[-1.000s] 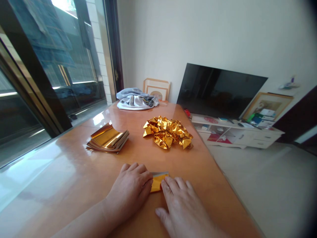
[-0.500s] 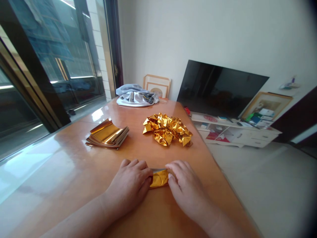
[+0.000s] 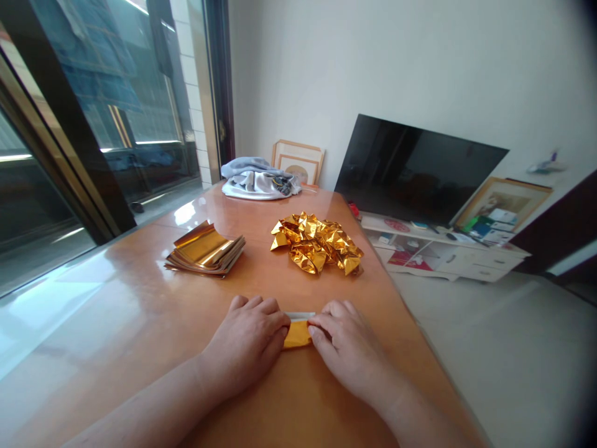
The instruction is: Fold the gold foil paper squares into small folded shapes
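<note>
Between my two hands a small folded sheet of gold foil paper [image 3: 297,335] lies on the table, with a pale strip showing along its far edge. My left hand [image 3: 252,336] is closed on its left end, thumb and fingers pinched together. At the right end, my right hand [image 3: 342,339] pinches the paper between thumb and forefinger. Beyond my left hand sits a stack of flat gold foil sheets [image 3: 205,250], the top one curling up. A heap of folded, crinkled gold foil pieces [image 3: 317,242] rests farther off, ahead of my right hand.
The glossy wooden table [image 3: 140,311] has its right edge near my right arm. Bundled light-blue cloth [image 3: 256,180] lies at its far end, before leaning picture frames [image 3: 298,158]. A television [image 3: 415,168] stands on a white cabinet [image 3: 466,258] beyond; a glass door [image 3: 112,112] is at left.
My right hand has shifted slightly left, and its thumb and forefinger have closed on the paper's end. More of the pale strip shows. The left hand keeps its grip; the view has shifted slightly.
</note>
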Tool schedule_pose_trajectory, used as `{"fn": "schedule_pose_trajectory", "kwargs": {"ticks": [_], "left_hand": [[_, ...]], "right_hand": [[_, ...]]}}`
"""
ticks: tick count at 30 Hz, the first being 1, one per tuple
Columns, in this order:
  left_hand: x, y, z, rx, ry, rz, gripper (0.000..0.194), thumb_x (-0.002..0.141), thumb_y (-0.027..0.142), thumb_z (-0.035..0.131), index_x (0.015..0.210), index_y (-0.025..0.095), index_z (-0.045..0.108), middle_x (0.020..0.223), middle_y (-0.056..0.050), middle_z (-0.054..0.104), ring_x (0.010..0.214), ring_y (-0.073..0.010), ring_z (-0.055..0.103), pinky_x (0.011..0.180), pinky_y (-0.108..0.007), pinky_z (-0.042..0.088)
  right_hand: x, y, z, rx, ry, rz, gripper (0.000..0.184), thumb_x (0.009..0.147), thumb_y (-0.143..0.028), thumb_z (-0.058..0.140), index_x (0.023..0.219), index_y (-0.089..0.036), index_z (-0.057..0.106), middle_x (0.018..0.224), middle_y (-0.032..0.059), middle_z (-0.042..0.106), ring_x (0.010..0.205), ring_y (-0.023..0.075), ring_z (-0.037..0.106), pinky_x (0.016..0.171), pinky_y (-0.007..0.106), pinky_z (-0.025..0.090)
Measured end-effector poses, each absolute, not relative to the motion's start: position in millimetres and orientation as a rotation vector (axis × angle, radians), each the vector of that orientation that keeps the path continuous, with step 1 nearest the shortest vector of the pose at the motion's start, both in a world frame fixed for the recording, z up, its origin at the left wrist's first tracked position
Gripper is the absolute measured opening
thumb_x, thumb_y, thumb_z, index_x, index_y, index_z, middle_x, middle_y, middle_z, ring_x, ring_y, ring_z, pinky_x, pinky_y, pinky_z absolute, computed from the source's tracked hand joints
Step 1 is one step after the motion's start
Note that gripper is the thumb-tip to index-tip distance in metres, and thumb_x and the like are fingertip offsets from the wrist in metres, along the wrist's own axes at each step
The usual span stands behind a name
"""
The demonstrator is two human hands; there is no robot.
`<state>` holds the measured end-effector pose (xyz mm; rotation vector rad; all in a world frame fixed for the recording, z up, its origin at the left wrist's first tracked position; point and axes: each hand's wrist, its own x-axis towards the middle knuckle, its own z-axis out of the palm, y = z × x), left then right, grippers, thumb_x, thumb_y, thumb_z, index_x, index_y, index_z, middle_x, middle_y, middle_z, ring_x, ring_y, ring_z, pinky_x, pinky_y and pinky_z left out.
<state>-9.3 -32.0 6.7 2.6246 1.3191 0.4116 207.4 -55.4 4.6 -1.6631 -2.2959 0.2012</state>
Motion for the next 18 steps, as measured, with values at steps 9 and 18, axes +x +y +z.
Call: {"fn": "schedule_pose_trajectory", "kwargs": {"ticks": [9,18], "left_hand": [[-15.8,-27.0,3.7,2.554,1.397,0.423,0.021,0.095,0.025,0.047,0.100,0.026,0.067,0.096,-0.003,0.066,0.093,-0.0220,0.058,0.081,-0.037,0.034],[-19.6,-24.1,-0.4,2.468,1.449,0.441,0.020,0.086,0.024,0.057,0.104,0.027,0.064,0.102,-0.001,0.068,0.100,-0.0231,0.059,0.083,-0.036,0.035]], "right_hand": [[203.0,-52.0,-3.0,-1.691,-2.261,0.155,0.026,0.100,-0.032,0.050,0.091,-0.025,0.073,0.094,0.0052,0.064,0.097,0.0218,0.053,0.087,0.033,0.041],[199.9,-49.0,-9.3,-1.690,-2.193,0.140,0.019,0.097,-0.036,0.059,0.085,-0.024,0.069,0.091,0.0048,0.064,0.095,0.0233,0.054,0.085,0.034,0.040]]}}
